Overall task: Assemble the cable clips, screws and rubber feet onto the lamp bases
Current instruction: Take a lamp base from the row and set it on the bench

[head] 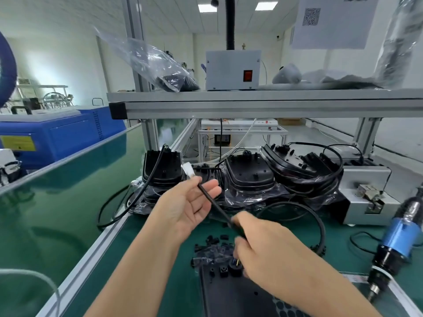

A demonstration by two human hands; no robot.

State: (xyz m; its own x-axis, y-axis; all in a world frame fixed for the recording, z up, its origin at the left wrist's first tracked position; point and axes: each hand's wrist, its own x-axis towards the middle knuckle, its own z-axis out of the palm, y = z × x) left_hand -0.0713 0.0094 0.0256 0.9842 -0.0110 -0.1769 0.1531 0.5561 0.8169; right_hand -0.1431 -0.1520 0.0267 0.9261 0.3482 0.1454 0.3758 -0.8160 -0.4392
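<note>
Cable [207,197] work is the step in hand, judging by the grip. Left of centre, the left hand [190,205] lies palm-up, fingers [211,187] relaxed and apart, the black cable running across them up to a white connector [188,171]. Keep that length straight, untwisted. Lower centre, the loose cable clips [211,247] lie on the green desk [160,259] beside a flat black lamp base [229,296]. Right of them, the right hand [267,245] grips the cable, fingers curled round it. Far right lies the blue screwdriver [396,245]; leave it until a clip seats.
</note>
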